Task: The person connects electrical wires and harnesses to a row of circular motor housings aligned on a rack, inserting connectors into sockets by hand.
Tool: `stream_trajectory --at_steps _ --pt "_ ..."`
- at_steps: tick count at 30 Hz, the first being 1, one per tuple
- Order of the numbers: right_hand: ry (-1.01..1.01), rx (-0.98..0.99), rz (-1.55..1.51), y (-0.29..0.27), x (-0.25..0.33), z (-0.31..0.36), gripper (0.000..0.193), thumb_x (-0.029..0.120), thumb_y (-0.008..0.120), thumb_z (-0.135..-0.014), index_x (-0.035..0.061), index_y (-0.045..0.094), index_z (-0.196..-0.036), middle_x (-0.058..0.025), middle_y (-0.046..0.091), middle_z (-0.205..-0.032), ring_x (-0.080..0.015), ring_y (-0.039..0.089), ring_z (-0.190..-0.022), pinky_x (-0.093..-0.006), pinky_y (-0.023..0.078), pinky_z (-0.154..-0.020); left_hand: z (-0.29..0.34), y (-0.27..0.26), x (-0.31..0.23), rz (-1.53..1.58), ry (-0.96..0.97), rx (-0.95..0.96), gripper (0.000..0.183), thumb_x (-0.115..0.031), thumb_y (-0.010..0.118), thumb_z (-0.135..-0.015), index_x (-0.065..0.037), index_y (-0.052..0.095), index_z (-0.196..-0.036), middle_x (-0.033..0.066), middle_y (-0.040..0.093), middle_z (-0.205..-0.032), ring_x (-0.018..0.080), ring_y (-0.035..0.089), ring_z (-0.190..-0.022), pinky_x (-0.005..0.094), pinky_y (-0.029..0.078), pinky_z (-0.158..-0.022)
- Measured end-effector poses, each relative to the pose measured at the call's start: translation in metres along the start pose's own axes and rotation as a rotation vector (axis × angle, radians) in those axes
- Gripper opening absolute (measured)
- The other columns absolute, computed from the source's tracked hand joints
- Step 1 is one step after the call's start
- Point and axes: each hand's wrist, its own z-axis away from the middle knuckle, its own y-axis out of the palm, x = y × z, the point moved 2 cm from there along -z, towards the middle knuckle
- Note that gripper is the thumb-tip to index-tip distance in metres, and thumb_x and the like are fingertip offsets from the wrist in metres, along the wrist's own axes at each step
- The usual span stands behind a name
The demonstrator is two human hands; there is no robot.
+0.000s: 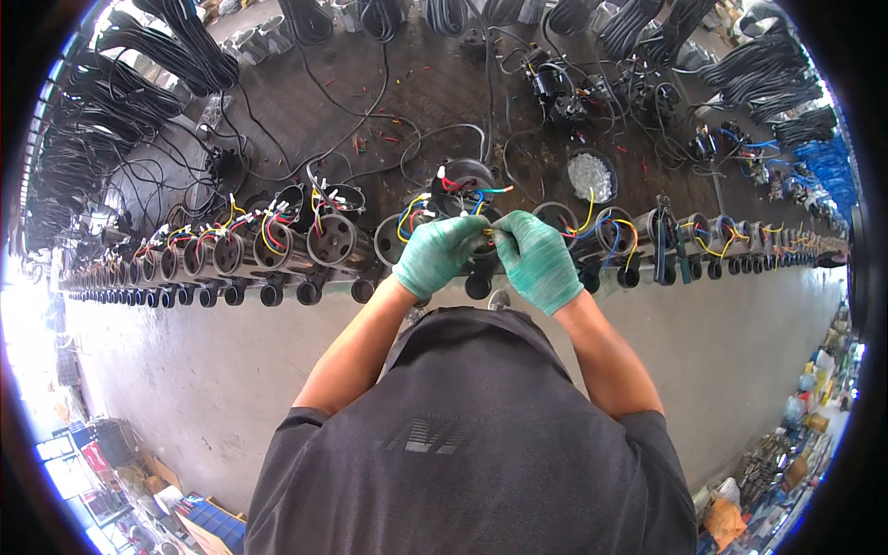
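Both hands wear green gloves and meet at the table's near edge, fingertips almost touching. My left hand point(435, 253) is closed in a pinch on a thin yellow wire point(489, 231). Facing it, my right hand point(538, 261) pinches at the same wire; its exact end is hidden by the fingers. Just beyond them lies a round black cover point(470, 174) with red, blue and green-tipped wires and a black cable running off it. Left of my hands stands an open grey motor housing point(388, 239) with blue and yellow wires sticking out.
Similar housings point(331, 242) line the table edge on both sides. A bowl of small clear connectors point(590, 176) stands beyond my right hand. Dark-handled pliers point(662, 239) hang among the housings at right. Coiled black cables point(768, 79) and loose cords cover the dark tabletop's far side.
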Motion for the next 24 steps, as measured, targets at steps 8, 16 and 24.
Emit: stream_trajectory --at_steps 8,16,24 --pt "0.839 0.341 -0.916 0.012 -0.015 0.002 0.019 0.018 0.060 -0.102 0.0031 0.067 -0.094 -0.0020 0.062 -0.071 -0.0135 0.058 -0.056 -0.0299 0.044 -0.050 0.005 0.006 0.009 -0.080 0.075 -0.059 0.024 -0.003 0.079 -0.089 -0.007 0.074 -0.112 0.0119 0.078 -0.096 0.0298 0.075 -0.081 0.0369 0.059 -0.073" --pt "-0.016 -0.030 -0.074 -0.008 -0.006 0.003 0.027 -0.006 0.068 -0.091 0.0021 0.068 -0.117 -0.0147 0.070 -0.099 -0.0267 0.072 -0.085 -0.0387 0.059 -0.075 0.005 0.007 0.012 0.046 0.069 -0.152 0.021 -0.002 0.078 -0.090 -0.007 0.075 -0.110 0.0126 0.078 -0.095 0.0292 0.076 -0.083 0.0361 0.060 -0.074" --pt "-0.331 0.044 0.237 -0.003 0.006 0.000 0.014 0.007 0.075 -0.091 0.0047 0.070 -0.105 -0.0143 0.069 -0.090 -0.0306 0.071 -0.075 -0.0402 0.056 -0.063 0.006 0.006 0.010 0.086 0.035 -0.127 0.021 -0.001 0.077 -0.090 -0.007 0.075 -0.110 0.0121 0.077 -0.096 0.0303 0.076 -0.083 0.0365 0.060 -0.073"
